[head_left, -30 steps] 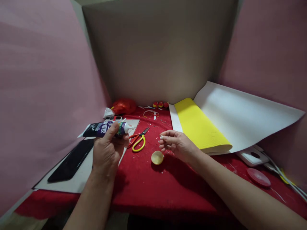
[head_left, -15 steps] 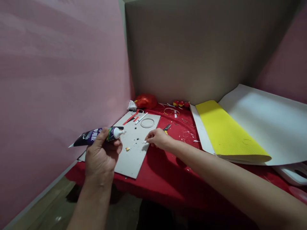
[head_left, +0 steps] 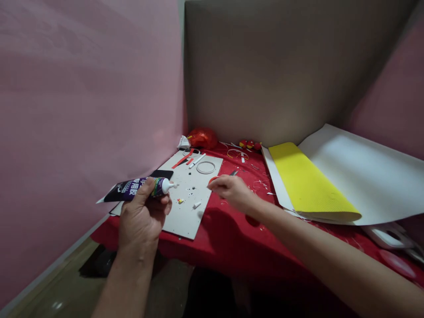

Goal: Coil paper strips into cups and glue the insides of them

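L hand (head_left: 141,217) grasps the glue tube (head_left: 131,190) about its body, thumb on top, w/ the nozzle (head_left: 170,185) pointing R, raised & apart from the grey board (head_left: 183,223). R hand (head_left: 232,191) is just R of the board, fingers curled, beside an orange loop (head_left: 213,179); can't tell if it grasps this or nothing. A small white piece (head_left: 196,206), prob. the tube's cap, lies on the board, near a yellow-&-red scrap (head_left: 180,201).

Handling (judged): light thumb pressure is best, b/c a squeeze would likely bead glue at the tip; nozzle tilted slightly up, clear of board & red-covered surface (head_left: 212,249). R hand does best w/ fingertips only, w/out brushing loose scraps.

Obscured: R fingertips, turned away; most of the scissors, only the blades (head_left: 234,172) showing past the hand, the loop perh. their handle; a black flat object (head_left: 163,174), partly behind tube; a dark reddish item (head_left: 252,221) below R forearm, ID uncertain. White sheet (head_left: 364,172) is cut off at R margin; dark specks too small to ID.
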A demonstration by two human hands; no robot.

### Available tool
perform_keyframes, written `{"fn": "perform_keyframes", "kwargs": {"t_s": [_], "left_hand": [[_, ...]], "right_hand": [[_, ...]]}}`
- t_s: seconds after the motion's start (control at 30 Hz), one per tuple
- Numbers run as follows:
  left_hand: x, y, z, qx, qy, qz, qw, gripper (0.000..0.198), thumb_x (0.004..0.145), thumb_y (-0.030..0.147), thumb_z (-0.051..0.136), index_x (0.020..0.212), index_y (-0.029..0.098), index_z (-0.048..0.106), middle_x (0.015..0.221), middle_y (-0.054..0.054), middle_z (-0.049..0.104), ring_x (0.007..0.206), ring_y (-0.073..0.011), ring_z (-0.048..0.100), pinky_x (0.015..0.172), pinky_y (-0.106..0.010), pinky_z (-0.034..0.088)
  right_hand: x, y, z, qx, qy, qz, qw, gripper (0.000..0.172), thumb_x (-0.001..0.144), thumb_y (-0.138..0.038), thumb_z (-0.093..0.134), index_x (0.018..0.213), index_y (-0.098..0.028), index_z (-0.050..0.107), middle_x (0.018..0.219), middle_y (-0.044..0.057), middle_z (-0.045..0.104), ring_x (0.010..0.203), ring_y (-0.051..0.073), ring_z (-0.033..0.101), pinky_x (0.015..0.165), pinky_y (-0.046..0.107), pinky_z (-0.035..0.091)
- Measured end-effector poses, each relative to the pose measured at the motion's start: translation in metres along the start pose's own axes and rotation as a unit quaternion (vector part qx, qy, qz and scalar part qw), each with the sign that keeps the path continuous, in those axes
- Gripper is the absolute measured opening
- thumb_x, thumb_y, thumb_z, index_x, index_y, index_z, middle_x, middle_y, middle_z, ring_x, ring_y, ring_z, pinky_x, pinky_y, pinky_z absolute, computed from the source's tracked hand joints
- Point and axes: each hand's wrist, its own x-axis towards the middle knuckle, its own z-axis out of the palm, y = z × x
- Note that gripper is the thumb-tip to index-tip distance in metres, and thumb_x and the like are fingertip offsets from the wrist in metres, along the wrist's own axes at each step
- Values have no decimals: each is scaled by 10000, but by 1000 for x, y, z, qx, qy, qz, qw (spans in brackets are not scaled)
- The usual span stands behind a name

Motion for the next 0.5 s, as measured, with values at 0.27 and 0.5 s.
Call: {"fn": "perform_keyframes", "kwargs": {"t_s": [0.27, 0.5], "left_hand": [[-26, -28, 35, 4, -6, -98, 995, 182, 559, 178, 759, 637, 112, 609, 549, 3, 615, 434, -103, 550, 364, -188, 426], [-39, -66, 68, 89, -185, -82, 975, 190, 619, 217, 743, 645, 121, 581, 566, 4, 588, 429, -104, 523, 360, -212, 398]], "right_hand": [[-95, 40, -96, -38, -26, 22, 999, 769, 573, -284, 798, 1269, -319, 473, 1286, 68, 474, 1150, 291, 438, 930, 443, 366], [-93, 60, -58, -110, 15, -45, 993, 697, 651, -277, 736, 1282, -239, 444, 1161, 99, 543, 1071, 269, 489, 930, 440, 363]]}}
